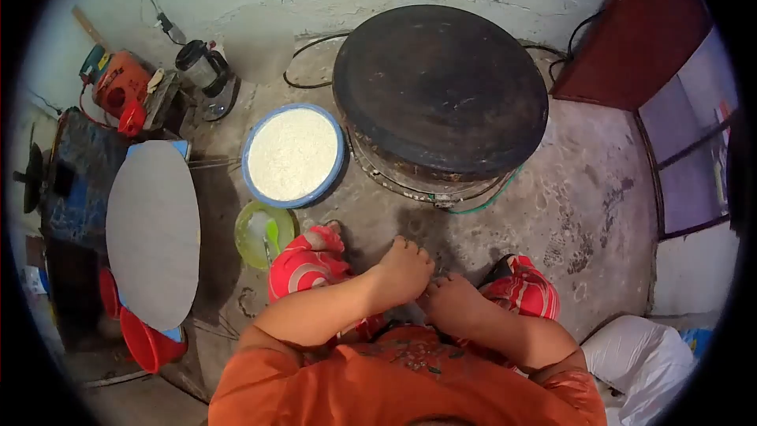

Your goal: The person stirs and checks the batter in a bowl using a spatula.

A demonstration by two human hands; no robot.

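My left hand (406, 270) is closed, fingers curled downward, in front of my lap. Close beside it, seemingly touching, my right hand (453, 298) is closed too. Both palms are turned away, so anything inside them is hidden. Ahead stands a large round black griddle (441, 87) on a low base, its top bare. Left of it is a blue-rimmed basin (248, 162) filled with a creamy white batter (292, 154). Nearer my left knee sits a green bowl (243, 238) with a light green spoon (273, 233) in it.
A grey oval board (154, 233) lies at the left, above a red bucket (150, 347). Behind it are an orange container (120, 87) and a dark jar-like appliance (203, 67). A brown panel (631, 39) leans at the right, and a white sack (639, 359) lies lower right.
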